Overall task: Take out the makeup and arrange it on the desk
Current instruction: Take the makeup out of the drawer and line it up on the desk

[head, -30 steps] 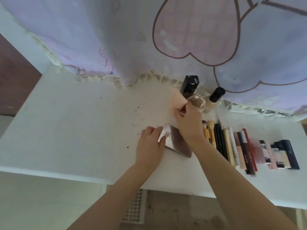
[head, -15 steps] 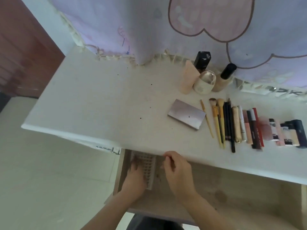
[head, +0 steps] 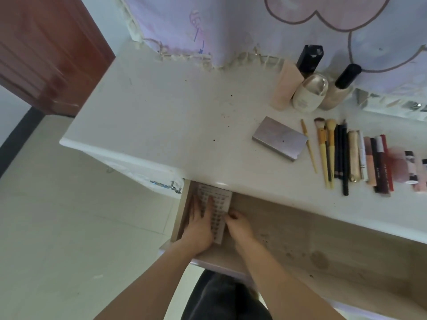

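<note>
- A white desk [head: 161,116] stands against a wall hung with a pale lilac curtain [head: 231,24] printed with pink outlined shapes; a dark red wooden door [head: 46,49] shows at far left over a pale tiled floor [head: 57,227]
- Below the desk's front edge an open wooden drawer [head: 323,245] is pulled out toward the person, its bottom mostly bare and stained
- At the drawer's left end lies a flat white tray of small dark pieces in rows [head: 216,211], one end tucked under the desk edge
- The left hand [head: 198,229] lies flat on the tray's left part, fingers spread and extended, not curled around anything
- The right hand [head: 238,227] sits at the tray's right edge with fingers bent, fingertips touching that edge; whether it truly grips the tray I cannot tell
- On the desk top, right of centre, a silvery rectangular palette [head: 279,138] lies flat and closed
- Behind it stand a pale pink tube [head: 286,88], a tall black bottle [head: 309,57], a rounded cream jar [head: 309,93] and a beige bottle with a black cap [head: 339,86], close together
- Right of the palette, brushes with yellow handles [head: 325,148], dark pencils [head: 342,158] and lipsticks and tubes [head: 379,162] lie side by side in a neat row reaching the right edge of view
</note>
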Motion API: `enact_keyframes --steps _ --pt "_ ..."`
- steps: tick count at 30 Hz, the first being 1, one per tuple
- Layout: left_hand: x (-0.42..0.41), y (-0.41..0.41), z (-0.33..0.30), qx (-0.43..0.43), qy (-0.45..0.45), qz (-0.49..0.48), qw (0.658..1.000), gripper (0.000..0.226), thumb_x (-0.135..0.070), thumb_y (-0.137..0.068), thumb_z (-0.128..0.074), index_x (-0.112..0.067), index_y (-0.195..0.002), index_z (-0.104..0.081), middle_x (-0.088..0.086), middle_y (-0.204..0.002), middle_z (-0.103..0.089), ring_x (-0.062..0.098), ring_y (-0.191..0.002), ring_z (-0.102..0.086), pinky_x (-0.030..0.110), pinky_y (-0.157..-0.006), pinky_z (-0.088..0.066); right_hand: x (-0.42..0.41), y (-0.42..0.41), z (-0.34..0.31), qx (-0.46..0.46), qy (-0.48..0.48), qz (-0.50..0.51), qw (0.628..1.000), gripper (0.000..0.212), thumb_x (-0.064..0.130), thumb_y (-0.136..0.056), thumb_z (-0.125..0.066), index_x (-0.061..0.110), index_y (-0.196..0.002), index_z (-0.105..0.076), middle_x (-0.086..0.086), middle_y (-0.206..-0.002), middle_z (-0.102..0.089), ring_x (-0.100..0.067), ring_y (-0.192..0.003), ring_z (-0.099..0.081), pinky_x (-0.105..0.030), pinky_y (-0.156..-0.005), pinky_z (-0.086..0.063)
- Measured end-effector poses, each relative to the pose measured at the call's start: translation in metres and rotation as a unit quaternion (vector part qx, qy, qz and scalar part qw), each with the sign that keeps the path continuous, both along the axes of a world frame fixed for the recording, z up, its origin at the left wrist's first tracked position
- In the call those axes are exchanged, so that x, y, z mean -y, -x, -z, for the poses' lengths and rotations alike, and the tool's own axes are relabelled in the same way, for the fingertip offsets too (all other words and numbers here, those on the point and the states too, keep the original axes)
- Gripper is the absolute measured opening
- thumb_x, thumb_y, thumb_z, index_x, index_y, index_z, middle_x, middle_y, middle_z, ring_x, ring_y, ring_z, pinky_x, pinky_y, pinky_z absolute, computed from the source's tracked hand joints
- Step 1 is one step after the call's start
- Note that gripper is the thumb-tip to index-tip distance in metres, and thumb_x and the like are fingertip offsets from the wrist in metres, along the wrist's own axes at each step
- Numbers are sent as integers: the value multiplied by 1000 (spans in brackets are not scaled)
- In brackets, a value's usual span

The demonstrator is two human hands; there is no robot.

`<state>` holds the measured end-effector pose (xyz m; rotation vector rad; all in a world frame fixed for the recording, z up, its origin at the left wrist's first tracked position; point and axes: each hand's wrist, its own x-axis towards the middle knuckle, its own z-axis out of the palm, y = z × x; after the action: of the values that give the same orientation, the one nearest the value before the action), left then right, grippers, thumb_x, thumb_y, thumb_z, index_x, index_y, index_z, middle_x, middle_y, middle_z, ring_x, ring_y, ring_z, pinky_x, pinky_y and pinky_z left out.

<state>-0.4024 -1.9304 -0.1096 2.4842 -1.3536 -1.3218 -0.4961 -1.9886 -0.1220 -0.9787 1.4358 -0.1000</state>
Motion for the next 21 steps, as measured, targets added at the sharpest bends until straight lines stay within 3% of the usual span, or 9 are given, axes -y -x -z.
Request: enact_keyframes --steps 2,6,9,11,14,15,18,21 --pt "-4 0 -5 -10 11 -15 1000 72 -16 -98 -32 -29 -146 19 13 -154 27 31 -144 16 42 -117 -8 1 4 -6 14 -13 10 1000 15 13 -95 -51 6 -104 -62 -5 -94 -63 -20 -85 -60 -26 -68 -48" --pt "-9 8 -19 10 33 -38 999 66 -42 -98 -35 -28 -150 2 12 -158 -3 32 -144 -14 46 -114 -20 0 28 -31 87 -121 80 986 11 12 -97 -50 7 -93 -58 -9 -88 -68 -22 -78 -66 -32 -65 -55" --pt "-12 10 -49 -65 45 -147 986 59 -41 -93 -51 -18 -142 -29 7 -128 -52 24 -111 -58 35 -93 -48 1 56 -63 107 -122 79 983 13 9 -96 -51 1 -90 -60 -14 -86 -69 -23 -75 -68 -34 -63 -58" --pt "-15 6 -76 -147 41 -210 966 35 -28 -95 -53 -11 -125 -52 2 -108 -66 18 -94 -66 31 -84 -54 4 73 -88 117 -104 56 986 16 10 -95 -52 -2 -91 -62 -14 -83 -70 -22 -69 -69 -31 -58 -58" --pt "-20 -3 -119 -352 69 -309 881 23 -13 -95 -54 -1 -114 -59 14 -108 -69 28 -98 -67 36 -83 -57 15 91 -127 143 -70 -11 987 22 16 -95 -53 -2 -98 -66 -12 -88 -74 -22 -77 -72 -30 -67 -58" --pt "-19 -7 -131 -382 84 -317 864 22 -13 -95 -54 -1 -112 -59 15 -108 -70 28 -99 -67 37 -83 -57 21 92 -140 149 -47 -33 987 22 17 -95 -52 0 -100 -67 -10 -90 -74 -21 -80 -72 -29 -68 -58" --pt "8 -23 -155 -381 137 -320 857 20 -14 -95 -53 -3 -109 -62 14 -104 -71 28 -96 -69 38 -83 -57 45 77 -172 128 74 -74 986 21 18 -96 -50 10 -108 -67 1 -92 -74 -7 -79 -71 -18 -64 -56" --pt "63 -47 -168 -339 192 -327 861 18 -17 -96 -53 -6 -106 -63 8 -96 -72 20 -82 -70 27 -67 -59 79 44 -188 132 171 -72 974 32 14 -96 -49 23 -126 -57 6 -108 -69 -9 -99 -66 -33 -90 -54"
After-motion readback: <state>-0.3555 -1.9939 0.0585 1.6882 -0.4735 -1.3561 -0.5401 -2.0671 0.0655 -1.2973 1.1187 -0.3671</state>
